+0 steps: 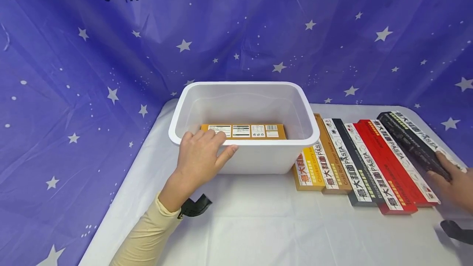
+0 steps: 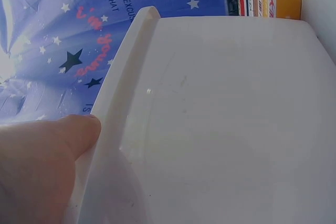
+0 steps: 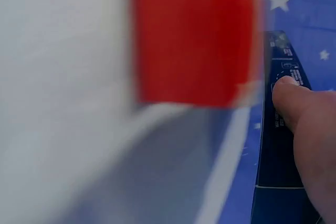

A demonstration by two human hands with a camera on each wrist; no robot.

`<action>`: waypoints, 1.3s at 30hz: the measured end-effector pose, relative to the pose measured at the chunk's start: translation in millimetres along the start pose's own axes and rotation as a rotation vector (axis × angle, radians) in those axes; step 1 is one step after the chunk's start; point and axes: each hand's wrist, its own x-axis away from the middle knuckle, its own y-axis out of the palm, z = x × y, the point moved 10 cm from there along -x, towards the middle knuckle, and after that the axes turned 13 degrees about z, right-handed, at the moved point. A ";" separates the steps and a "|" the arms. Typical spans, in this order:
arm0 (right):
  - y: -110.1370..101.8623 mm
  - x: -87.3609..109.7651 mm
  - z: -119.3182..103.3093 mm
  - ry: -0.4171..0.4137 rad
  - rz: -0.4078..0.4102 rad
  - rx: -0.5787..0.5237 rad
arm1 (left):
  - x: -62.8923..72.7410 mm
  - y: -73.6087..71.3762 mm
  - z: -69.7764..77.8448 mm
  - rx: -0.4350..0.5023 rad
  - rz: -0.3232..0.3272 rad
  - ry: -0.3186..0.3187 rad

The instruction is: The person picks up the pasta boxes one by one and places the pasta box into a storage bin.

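Note:
A white plastic bin point(image 1: 236, 157) stands on the table, and my left hand point(image 1: 201, 155) grips its near rim at the left, fingers over the edge. In the left wrist view the thumb point(image 2: 84, 132) lies along that rim. Inside the bin lies an orange-brown box point(image 1: 277, 131) with printed labels. At the far right my right hand point(image 1: 456, 182) holds the near end of a black pasta box point(image 1: 410, 143), which has a white lettered side. The right wrist view shows the thumb point(image 3: 289, 95) pressed on the dark box; the other fingers are hidden there.
Right of the bin several pasta boxes lie side by side: a yellow one point(image 1: 314, 175), a brown one point(image 1: 338, 167), a black one point(image 1: 360, 175) and two red ones point(image 1: 388, 155). A white cloth point(image 1: 258, 225) covers the table. A purple starry curtain point(image 1: 236, 24) hangs behind.

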 end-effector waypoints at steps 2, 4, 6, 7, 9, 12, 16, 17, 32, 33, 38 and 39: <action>-11.9 -9.0 -9.0 -0.051 0.083 -0.081 | -0.1 0.3 -0.3 0.002 -0.006 -0.003; -26.8 -18.3 -22.2 -0.120 0.162 -0.132 | -0.1 0.4 -0.4 0.003 -0.006 -0.004; -38.1 -26.2 -34.7 -0.150 0.193 -0.149 | 0.0 0.4 -0.3 0.003 -0.004 -0.003; -42.7 -30.1 -41.0 -0.155 0.197 -0.156 | 0.1 0.6 -0.2 0.005 -0.005 -0.003; -52.7 -37.2 -55.3 -0.169 0.206 -0.133 | 0.1 1.2 0.2 0.008 -0.008 -0.002; -65.9 -46.5 -79.2 -0.226 0.219 -0.111 | 0.2 1.3 0.1 0.011 -0.015 -0.007; -76.3 -56.9 -112.6 -0.303 0.156 0.065 | 0.6 0.2 -0.6 0.007 -0.008 -0.008; -78.3 -59.4 -121.0 -0.324 0.143 0.107 | 0.7 0.0 -0.7 0.006 -0.006 -0.008; -89.6 -82.7 -228.1 -0.425 -0.062 0.223 | 0.0 1.4 -1.9 0.010 -0.029 -0.018; -89.9 -83.3 -236.2 -0.438 -0.076 0.218 | 0.0 1.5 -1.8 0.008 -0.028 -0.018; -89.0 -85.3 -277.4 -0.508 -0.129 0.185 | 0.7 0.9 -1.5 0.005 -0.022 -0.016; -88.4 -85.0 -285.1 -0.522 -0.139 0.180 | 0.9 0.7 -1.4 0.004 -0.022 -0.016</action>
